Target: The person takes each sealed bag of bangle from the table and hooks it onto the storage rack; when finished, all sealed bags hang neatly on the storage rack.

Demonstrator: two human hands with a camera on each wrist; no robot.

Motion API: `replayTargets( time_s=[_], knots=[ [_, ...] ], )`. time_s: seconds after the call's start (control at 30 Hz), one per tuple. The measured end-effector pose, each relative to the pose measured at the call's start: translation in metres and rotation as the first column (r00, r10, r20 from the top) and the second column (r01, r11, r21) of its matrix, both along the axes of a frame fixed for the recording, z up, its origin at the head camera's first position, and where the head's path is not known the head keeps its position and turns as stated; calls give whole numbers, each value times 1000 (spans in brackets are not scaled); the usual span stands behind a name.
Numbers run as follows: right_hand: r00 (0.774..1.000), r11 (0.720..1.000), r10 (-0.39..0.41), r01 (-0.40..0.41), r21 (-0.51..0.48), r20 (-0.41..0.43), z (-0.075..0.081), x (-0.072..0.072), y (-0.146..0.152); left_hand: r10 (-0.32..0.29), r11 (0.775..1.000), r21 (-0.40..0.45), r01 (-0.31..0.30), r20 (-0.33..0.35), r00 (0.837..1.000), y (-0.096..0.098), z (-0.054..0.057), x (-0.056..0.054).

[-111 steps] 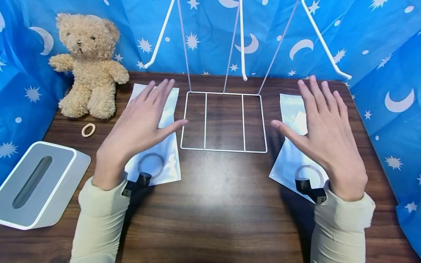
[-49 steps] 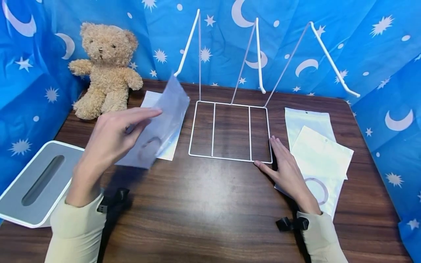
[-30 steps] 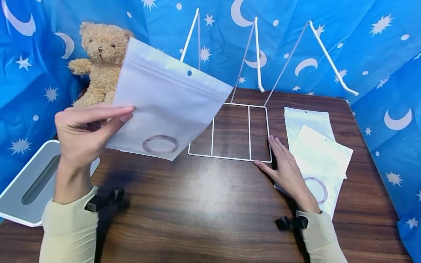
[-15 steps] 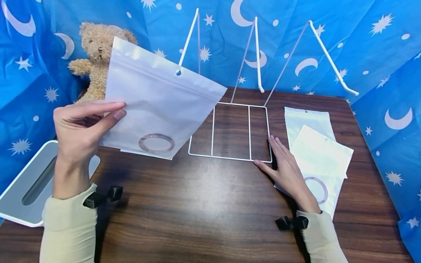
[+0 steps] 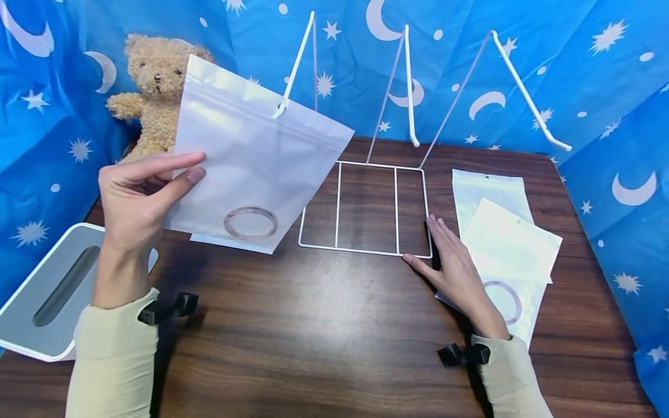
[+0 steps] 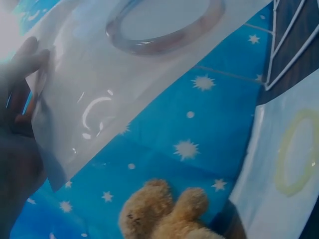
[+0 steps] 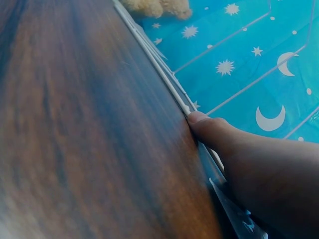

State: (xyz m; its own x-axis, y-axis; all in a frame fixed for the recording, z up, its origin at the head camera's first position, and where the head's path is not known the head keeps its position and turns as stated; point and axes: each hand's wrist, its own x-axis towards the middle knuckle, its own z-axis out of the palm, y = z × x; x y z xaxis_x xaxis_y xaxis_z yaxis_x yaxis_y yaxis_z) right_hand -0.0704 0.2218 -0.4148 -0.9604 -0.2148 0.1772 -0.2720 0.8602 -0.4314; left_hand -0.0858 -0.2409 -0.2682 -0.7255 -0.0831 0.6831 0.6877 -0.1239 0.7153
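Note:
My left hand [image 5: 138, 200] pinches the left edge of a white zip bag [image 5: 230, 168] between thumb and fingers. A brownish bangle [image 5: 251, 223] shows through the bag's lower part. The tip of the left prong [image 5: 294, 72] of a white wire rack [image 5: 366, 251] pokes through the hole near the bag's top. My right hand [image 5: 457, 273] rests at the rack base's front right corner, thumb on the front bar and fingers straight along the side. In the right wrist view, the thumb [image 7: 219, 130] lies on the wire.
Right of the rack lie overlapping white bags [image 5: 509, 249], one showing a ring. Another bag [image 6: 269, 174] with a yellowish ring lies under the raised one. A teddy bear [image 5: 151, 98] sits back left, and a tissue box [image 5: 47, 331] stands front left.
My left hand has lifted the bag off the table and brought its hole onto the left prong's tip. My right hand has come down onto the rack's base and stayed there.

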Motion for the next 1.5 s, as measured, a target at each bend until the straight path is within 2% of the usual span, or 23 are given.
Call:
replayTargets(
  time_s=[0.13,0.37,0.53,0.6,0.77,0.9,1.0,1.1,1.2,1.3,1.5],
  knots=[
    [1000,1000,-3,3,-5,-5,0,1,1,35,999,15,-35,37,999,7,-10,-14],
    [1000,1000,-4,3,-4,-19,0,-2,2,101,983,147,-109,63,993,33,-26,-51],
    [1000,1000,-5,5,-2,-23,-3,0,2,63,968,237,-83,93,994,57,-33,-81],
    [1000,1000,-6,6,0,-23,-4,1,2,59,968,238,-80,96,994,63,-34,-92],
    [1000,1000,-7,7,1,-26,-5,1,2,48,960,268,-83,135,990,73,-35,-113],
    [999,1000,-1,1,5,-32,-3,2,3,33,939,335,-77,136,990,79,-37,-120],
    [999,1000,-5,5,8,-33,-2,2,4,46,948,308,-77,104,993,81,-39,-122],
    [999,1000,-8,8,9,-35,-2,2,3,76,967,238,-90,69,995,77,-43,-122],
    [999,1000,-9,9,9,-35,-3,1,3,90,976,195,-97,45,995,74,-44,-122],
    [999,1000,-6,7,11,-34,-4,1,3,87,979,180,-92,36,996,72,-46,-121],
    [999,1000,-9,9,7,-36,-4,1,3,59,975,210,-73,71,996,65,-47,-117]
  ],
)
